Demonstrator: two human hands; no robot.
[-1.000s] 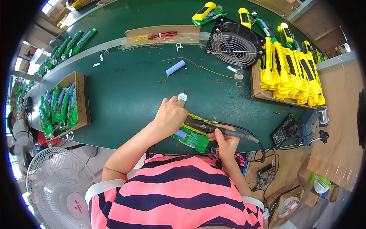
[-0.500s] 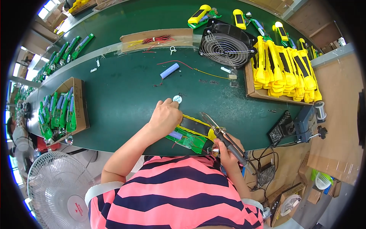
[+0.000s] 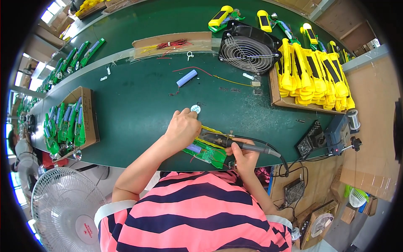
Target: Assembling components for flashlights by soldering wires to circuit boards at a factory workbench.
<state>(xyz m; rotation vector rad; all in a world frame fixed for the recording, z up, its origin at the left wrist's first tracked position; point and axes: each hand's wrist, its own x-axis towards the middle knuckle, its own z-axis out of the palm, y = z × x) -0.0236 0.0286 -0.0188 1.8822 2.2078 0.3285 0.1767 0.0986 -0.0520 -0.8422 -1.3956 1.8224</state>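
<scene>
My left hand [image 3: 184,129] is closed over the left end of a yellow casing [image 3: 206,127] with a dark panel, at the bench's near edge. A soldering iron [image 3: 254,147] is gripped in my right hand [image 3: 244,158]. It lies nearly level, pointing left over the casing, and its tip is hard to make out near my left fingers. Nearer to me, against the casing, is an open green housing [image 3: 212,156] with thin wires and a lilac battery cell [image 3: 194,148], partly covered by my left hand. A round white sticker [image 3: 195,108] lies just beyond my left fingers.
A loose lilac cell [image 3: 187,78] and wires lie mid-bench. A carton of green assemblies [image 3: 90,115] stands left, a carton of yellow casings [image 3: 275,90] right. Near the latter are a black fan [image 3: 247,50] and a blue soldering station [image 3: 336,136], its cord looping past my right hand.
My right hand has turned the soldering iron from pointing up and away to lying nearly level, pointing left over the casing. My left hand stays in place.
</scene>
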